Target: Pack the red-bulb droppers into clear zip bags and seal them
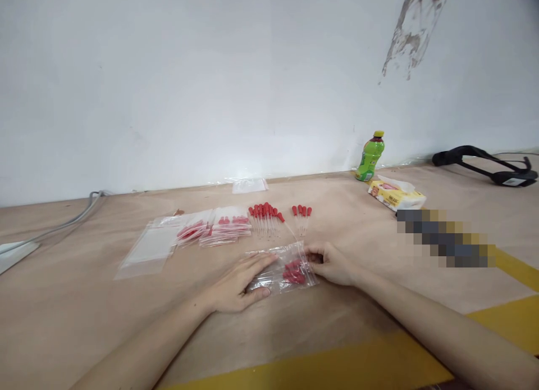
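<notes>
We judge the bag (273, 282) light, slippery, the droppers (293, 273) inside fragile; take its edges. Left hand (236, 284) spread over its left; right hand (334, 263) curled at its right, grip unclear.

Droppers (266, 209) behind bag (275, 277), bottle (370, 158) to their right

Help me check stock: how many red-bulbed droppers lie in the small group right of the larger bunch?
4, side by side beyond the right hand: leftmost dropper, second dropper, third dropper, rightmost dropper. Overlap could hide another.
</notes>
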Tool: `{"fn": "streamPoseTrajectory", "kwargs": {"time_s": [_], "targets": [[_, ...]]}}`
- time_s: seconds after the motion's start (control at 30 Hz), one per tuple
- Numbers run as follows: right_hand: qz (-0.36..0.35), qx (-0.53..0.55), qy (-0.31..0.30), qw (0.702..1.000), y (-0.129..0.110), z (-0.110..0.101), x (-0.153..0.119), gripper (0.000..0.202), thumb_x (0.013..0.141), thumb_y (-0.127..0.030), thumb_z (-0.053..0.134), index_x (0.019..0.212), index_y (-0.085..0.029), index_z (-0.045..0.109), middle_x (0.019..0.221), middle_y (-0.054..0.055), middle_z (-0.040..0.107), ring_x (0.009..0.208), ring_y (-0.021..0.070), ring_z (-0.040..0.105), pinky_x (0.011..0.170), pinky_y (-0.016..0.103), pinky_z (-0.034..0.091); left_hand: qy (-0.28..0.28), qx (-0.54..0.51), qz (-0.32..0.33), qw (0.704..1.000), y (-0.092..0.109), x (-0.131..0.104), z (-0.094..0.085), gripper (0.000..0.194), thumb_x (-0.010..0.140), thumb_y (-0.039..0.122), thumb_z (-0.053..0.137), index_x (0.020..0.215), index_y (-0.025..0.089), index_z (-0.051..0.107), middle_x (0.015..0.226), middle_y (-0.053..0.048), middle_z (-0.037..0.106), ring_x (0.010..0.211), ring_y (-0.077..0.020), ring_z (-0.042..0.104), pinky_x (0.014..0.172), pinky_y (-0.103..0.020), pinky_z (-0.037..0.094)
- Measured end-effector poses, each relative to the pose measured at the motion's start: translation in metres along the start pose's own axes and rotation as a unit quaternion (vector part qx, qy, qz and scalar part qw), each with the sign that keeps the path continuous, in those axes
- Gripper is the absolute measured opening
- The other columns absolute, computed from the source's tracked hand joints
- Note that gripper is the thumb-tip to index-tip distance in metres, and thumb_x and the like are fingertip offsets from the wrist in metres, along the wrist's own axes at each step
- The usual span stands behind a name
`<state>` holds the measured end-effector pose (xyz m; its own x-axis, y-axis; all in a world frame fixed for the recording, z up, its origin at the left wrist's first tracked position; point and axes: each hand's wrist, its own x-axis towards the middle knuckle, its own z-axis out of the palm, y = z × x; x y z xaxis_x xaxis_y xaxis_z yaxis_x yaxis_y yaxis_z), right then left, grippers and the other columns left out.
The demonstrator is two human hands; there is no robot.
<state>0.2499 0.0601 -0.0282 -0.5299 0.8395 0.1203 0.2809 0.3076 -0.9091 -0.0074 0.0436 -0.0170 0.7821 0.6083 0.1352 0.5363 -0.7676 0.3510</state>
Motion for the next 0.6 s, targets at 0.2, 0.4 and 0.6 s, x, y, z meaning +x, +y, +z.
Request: {"fn": "streamPoseTrajectory", "kwargs": {"time_s": [0.2,0.4,0.6], "targets": [[0.06,0.012,0.012,0.998,0.014,-0.03,0.012,0.028,0.069,-0.036,0.059,0.085,-0.014,0.063,0.077,0.004,0.065,0.071,0.0147,0.059,0.066,0.025,0.045,0.002,-0.016,0.008,1.0,0.001,0.001,-0.001,0.055,0.086,0.037,0.045,0.133,0.023,0.021,0.134,-0.006,0.035,0.122,-0.0235,0.032,0.1,-0.041,0.028],[0.206,-0.156,0.314,0.914,0.044,-0.077,0.074,0.019,0.065,-0.028,0.06,0.077,-0.014,0.061,0.066,0.004,0.063,0.06,0.0127,0.056,0.053,0.02,0.04,0.019,-0.06,-0.023,0.998,0.001,-0.002,0.0,0.034,0.083,0.035,0.049,0.11,0.02,0.036,0.139,-0.01,0.027,0.121,-0.0242,0.033,0.096,-0.039,0.033],[0.242,-0.13,0.318,0.908,0.055,-0.077,0.109,0.017,0.063,-0.028,0.062,0.054,-0.015,0.056,0.039,0.0,0.047,0.046,0.0131,0.051,0.044,0.021,0.033,0.002,-0.054,-0.039,0.998,0.001,-0.002,0.0,0.024,0.082,0.036,0.049,0.096,0.02,0.037,0.138,-0.01,0.027,0.119,-0.0243,0.036,0.093,-0.039,0.035]]}}
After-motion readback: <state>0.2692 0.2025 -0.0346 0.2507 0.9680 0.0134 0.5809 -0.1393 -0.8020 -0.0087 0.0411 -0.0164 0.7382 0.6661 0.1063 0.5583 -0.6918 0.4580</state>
